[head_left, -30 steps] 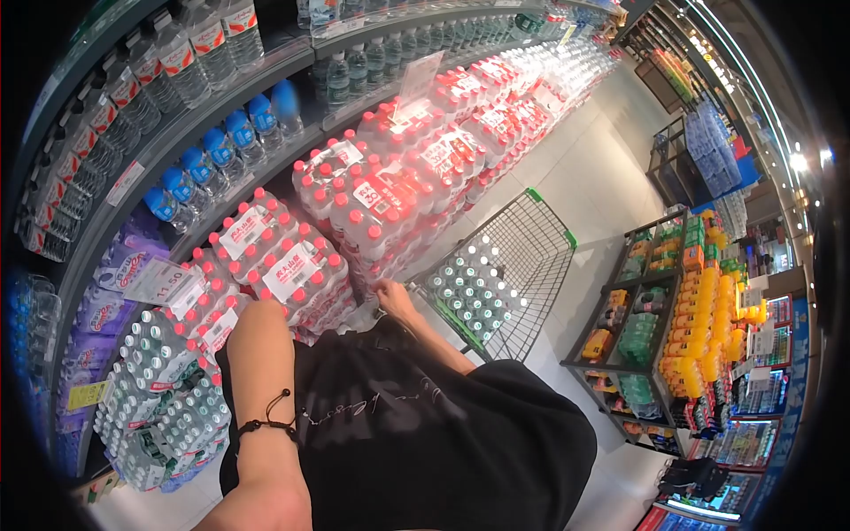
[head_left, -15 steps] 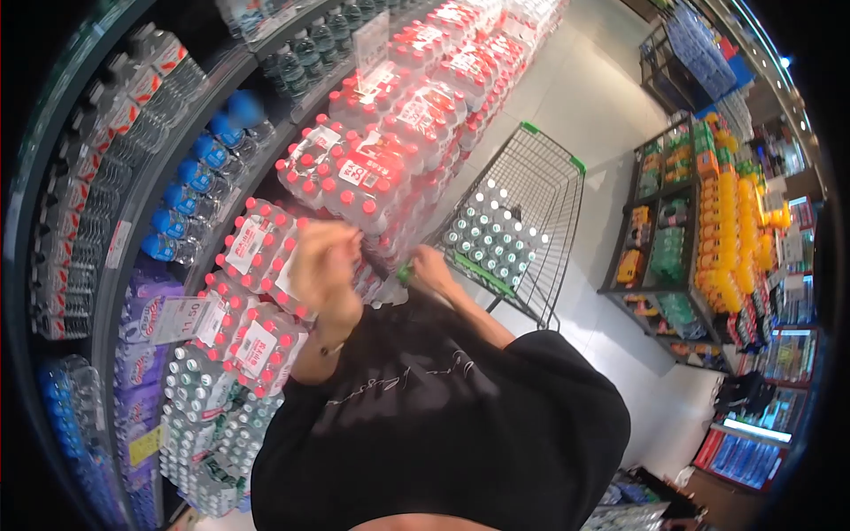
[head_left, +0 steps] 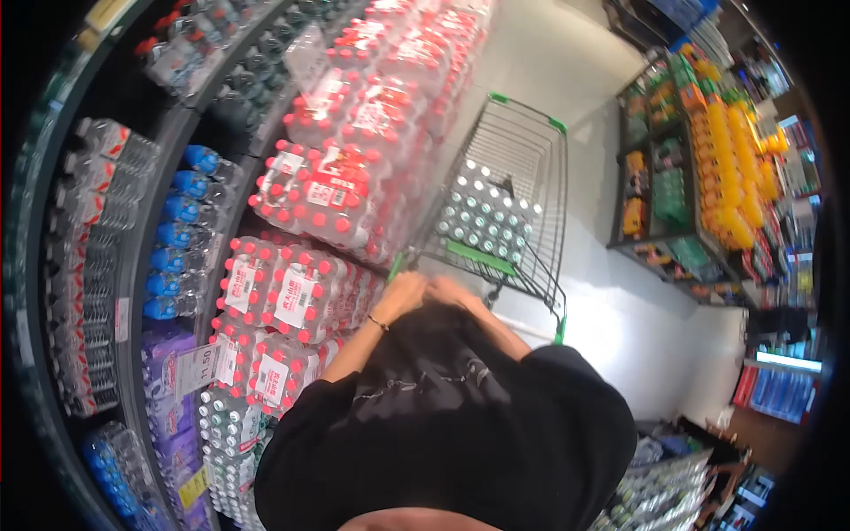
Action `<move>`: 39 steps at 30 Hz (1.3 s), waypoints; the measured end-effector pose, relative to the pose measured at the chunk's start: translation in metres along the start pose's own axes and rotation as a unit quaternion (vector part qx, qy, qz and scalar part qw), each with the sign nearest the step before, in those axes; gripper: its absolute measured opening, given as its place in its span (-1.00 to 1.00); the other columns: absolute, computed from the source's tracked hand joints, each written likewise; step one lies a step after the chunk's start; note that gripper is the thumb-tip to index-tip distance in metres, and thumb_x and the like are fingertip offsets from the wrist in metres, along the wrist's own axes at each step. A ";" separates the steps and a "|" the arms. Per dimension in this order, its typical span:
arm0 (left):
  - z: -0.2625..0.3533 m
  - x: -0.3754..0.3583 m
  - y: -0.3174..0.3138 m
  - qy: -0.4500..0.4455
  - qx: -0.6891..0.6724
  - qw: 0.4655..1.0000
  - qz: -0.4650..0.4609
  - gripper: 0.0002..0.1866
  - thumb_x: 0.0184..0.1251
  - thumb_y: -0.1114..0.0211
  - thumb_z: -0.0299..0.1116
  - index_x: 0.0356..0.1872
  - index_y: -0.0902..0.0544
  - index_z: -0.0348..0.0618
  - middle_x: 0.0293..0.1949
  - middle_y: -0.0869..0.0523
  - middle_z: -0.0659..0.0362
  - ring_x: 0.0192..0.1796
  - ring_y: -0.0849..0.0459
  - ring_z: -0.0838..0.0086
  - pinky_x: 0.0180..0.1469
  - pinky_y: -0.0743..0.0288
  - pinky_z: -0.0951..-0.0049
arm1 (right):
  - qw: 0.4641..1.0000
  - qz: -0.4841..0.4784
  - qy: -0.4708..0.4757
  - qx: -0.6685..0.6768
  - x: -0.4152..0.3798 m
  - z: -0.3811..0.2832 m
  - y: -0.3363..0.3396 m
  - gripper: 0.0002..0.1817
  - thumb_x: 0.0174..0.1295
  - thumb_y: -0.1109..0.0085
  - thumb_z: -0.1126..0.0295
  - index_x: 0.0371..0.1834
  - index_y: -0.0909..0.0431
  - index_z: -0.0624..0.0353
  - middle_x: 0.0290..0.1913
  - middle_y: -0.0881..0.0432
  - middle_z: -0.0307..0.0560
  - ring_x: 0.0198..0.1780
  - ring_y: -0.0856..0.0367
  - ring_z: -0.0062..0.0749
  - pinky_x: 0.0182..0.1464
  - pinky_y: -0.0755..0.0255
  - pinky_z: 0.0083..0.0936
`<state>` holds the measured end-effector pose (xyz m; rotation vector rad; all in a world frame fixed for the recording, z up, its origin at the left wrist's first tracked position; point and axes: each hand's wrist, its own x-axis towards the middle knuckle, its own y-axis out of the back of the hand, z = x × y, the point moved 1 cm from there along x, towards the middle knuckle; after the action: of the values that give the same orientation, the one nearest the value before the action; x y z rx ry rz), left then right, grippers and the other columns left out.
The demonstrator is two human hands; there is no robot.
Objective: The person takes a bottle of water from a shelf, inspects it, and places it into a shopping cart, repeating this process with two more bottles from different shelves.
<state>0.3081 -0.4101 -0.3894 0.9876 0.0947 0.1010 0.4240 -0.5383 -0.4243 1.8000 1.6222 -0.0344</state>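
A wire shopping cart point(head_left: 509, 133) with green corner pieces stands ahead of me, slightly to the right. In its basket sits a pack of clear bottles with white caps point(head_left: 487, 212). My left hand point(head_left: 405, 294), with a band at the wrist, is closed at the left end of the cart's handle, just below a green end piece point(head_left: 397, 264). Close beside it, my right hand point(head_left: 453, 292) is slightly blurred, with its fingers curled over the handle. The hands hide that stretch of the bar.
Stacked red-capped water packs point(head_left: 341, 190) line the left, close to the cart. Behind them, a shelf holds blue-labelled bottles point(head_left: 183, 211) and a price card point(head_left: 197, 365). On the right stands a rack of orange drinks point(head_left: 722, 173). Pale floor point(head_left: 589, 208) runs along the cart's right side.
My left hand has come down from the raised position by the red-capped packs to the cart handle. My right hand has shifted slightly right. The view has turned, and the shelves appear shifted.
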 end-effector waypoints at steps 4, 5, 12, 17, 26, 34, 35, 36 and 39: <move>0.010 -0.003 0.000 -0.030 0.070 0.996 0.049 -0.84 -0.02 -0.25 -0.35 -0.62 -0.62 -0.24 -0.56 -0.67 -0.10 -0.43 -0.69 0.00 -0.27 -0.50 0.05 | 0.997 -0.066 0.027 0.027 0.018 0.029 -0.002 -0.50 0.44 0.03 0.04 -0.07 -0.66 0.32 -0.13 -0.71 0.31 -0.04 -0.70 0.12 0.04 -0.50 -0.15; 0.014 -0.003 0.003 -0.008 0.081 0.996 0.048 -0.85 -0.14 -0.31 -0.36 -0.65 -0.64 -0.25 -0.59 -0.67 -0.10 -0.45 -0.71 0.02 -0.32 -0.52 0.08 | 0.996 -0.057 0.061 0.024 0.012 0.016 0.009 -0.49 0.42 0.01 0.02 -0.11 -0.68 0.32 -0.18 -0.71 0.32 -0.08 -0.72 0.07 0.03 -0.51 -0.17; 0.005 0.001 -0.029 0.076 0.077 0.992 0.065 -0.78 0.12 -0.22 -0.29 -0.51 -0.67 -0.25 -0.51 -0.69 0.01 -0.37 -0.72 0.13 -0.29 -0.49 0.17 | 0.977 -0.206 0.058 -0.017 0.050 0.037 0.027 -0.49 0.39 -0.12 0.03 -0.30 -0.67 0.38 -0.47 -0.70 -0.08 -0.38 -0.65 -0.48 -0.26 -0.51 -0.43; 0.016 -0.002 -0.013 0.232 -0.156 0.955 0.097 -0.72 0.33 -0.11 -0.34 -0.18 -0.72 -0.31 -0.18 -0.76 -0.09 -0.10 -0.71 0.01 -0.01 -0.53 0.09 | 0.943 -0.326 0.047 -0.044 0.076 0.022 0.039 -0.63 0.38 -0.12 0.21 -0.01 -0.64 0.34 -0.30 -0.75 -0.03 -0.35 -0.73 -0.42 -0.25 -0.58 -0.47; 0.057 -0.064 0.201 0.215 -0.223 0.901 0.305 -0.76 0.47 -0.18 -0.31 -0.03 -0.68 -0.22 -0.08 -0.73 0.04 -0.04 -0.71 0.15 0.00 -0.54 0.25 | 0.947 -0.207 0.243 0.028 0.061 -0.206 0.118 -0.71 0.44 -0.06 0.31 -0.09 -0.64 0.34 -0.27 -0.74 -0.06 -0.20 -0.70 -0.45 -0.07 -0.53 -0.44; -0.009 -0.171 0.429 0.162 -0.053 0.783 0.598 -0.77 0.50 -0.16 -0.38 -0.24 -0.69 -0.33 -0.14 -0.74 0.10 -0.15 -0.72 0.45 -0.11 -0.58 0.40 | 0.860 -0.163 0.433 0.214 0.108 -0.477 0.113 -0.75 0.48 -0.06 0.35 -0.11 -0.64 0.32 -0.30 -0.73 -0.13 -0.26 -0.65 -0.57 -0.18 -0.51 -0.56; -0.023 -0.182 0.453 0.173 -0.016 0.759 0.628 -0.73 0.56 -0.11 -0.35 -0.22 -0.69 -0.35 -0.15 -0.74 0.10 -0.15 -0.70 0.47 -0.08 -0.59 0.43 | 0.826 -0.198 0.457 0.262 0.129 -0.506 0.103 -0.77 0.46 -0.06 0.39 -0.09 -0.64 0.34 -0.28 -0.72 -0.13 -0.21 -0.66 -0.55 -0.13 -0.52 -0.54; -0.046 -0.192 0.472 0.146 -0.002 0.740 0.656 -0.73 0.58 -0.07 -0.36 -0.17 -0.68 -0.35 -0.13 -0.73 0.11 -0.14 -0.70 0.47 -0.08 -0.59 0.44 | 0.816 -0.158 0.496 0.251 0.143 -0.538 0.094 -0.78 0.46 -0.05 0.42 -0.06 -0.62 0.35 -0.23 -0.72 -0.11 -0.20 -0.66 -0.54 -0.13 -0.52 -0.54; -0.099 -0.206 0.525 0.095 0.024 0.665 0.741 -0.81 0.48 -0.14 -0.42 -0.02 -0.63 -0.26 -0.05 -0.68 0.05 -0.16 -0.69 0.38 -0.12 -0.55 0.43 | 0.795 -0.066 0.551 0.247 0.175 -0.613 0.066 -0.77 0.39 -0.08 0.50 0.03 -0.59 0.36 -0.07 -0.73 -0.07 -0.11 -0.68 -0.49 -0.06 -0.54 -0.52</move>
<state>0.0694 -0.0681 0.0024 0.8700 -0.5633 1.7322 0.2610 -0.0756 -0.0121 2.2586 2.7375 0.7270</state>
